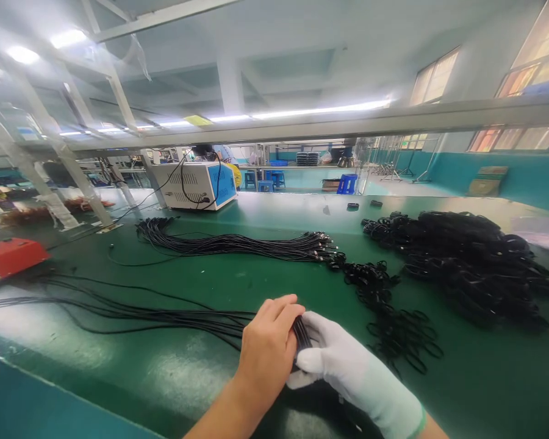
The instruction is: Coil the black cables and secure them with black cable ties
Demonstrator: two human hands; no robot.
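Several long black cables [178,318] run from the left across the green worktop to my hands. My bare left hand [268,341] is closed around this bundle, its fingers bent over the top. Just to its right, my right hand [343,360], in a white glove, grips the gathered cables between thumb and fingers. The short stretch between the two hands is packed close together. What lies below my hands is dark and partly hidden. Beyond them rests another black cable bundle [238,246] with metal connectors at its right end.
Loose black loops [407,335] lie right of my hands, beside a large heap of coiled black cables [471,262]. A white-and-blue machine [199,185] stands at the back, and a red device [13,256] at the left. A metal rail [274,129] crosses above the worktop [141,360].
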